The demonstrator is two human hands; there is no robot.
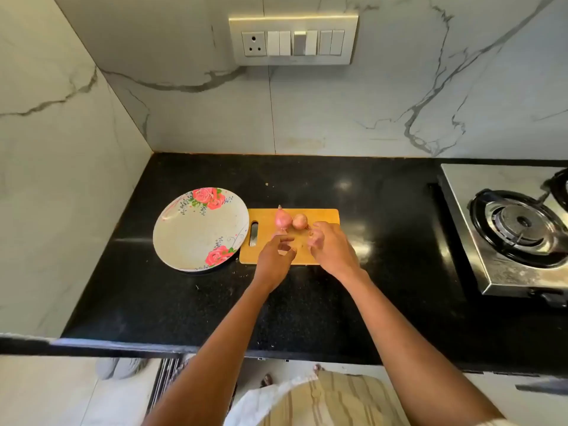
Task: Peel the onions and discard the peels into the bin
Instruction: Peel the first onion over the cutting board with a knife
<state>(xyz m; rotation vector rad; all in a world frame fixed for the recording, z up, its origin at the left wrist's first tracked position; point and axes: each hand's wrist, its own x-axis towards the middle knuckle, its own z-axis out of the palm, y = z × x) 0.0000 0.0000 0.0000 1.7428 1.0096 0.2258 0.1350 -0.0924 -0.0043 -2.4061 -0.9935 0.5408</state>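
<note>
A wooden cutting board [322, 217] lies flat on the black surface [307, 302], its handle slot at the left end. Two unpeeled onions rest on the far half of the board: a pointed pink onion [282, 219] to the left and a rounder, paler onion [299, 221] just beside it on the right.

The right hand [330, 245] hovers over the right half of the board, near the round onion. Its fingers are curled around a small pinkish onion [316, 238], only partly visible inside the grip. The left hand [275, 256] is over the near left part of the board, just below the pointed onion; its fingers are apart and loosely bent, and nothing is seen in its grip. The two hands are close together but do not touch.

A floral plate [196, 235] with red rose prints sits on the surface, touching or slightly overlapping the left edge of the board. A steel gas stove [507, 229] stands at the right, well apart from the board. A switch panel [293, 40] is mounted on the marble wall [368, 112] behind. The bin is not identifiable in this view.
</note>
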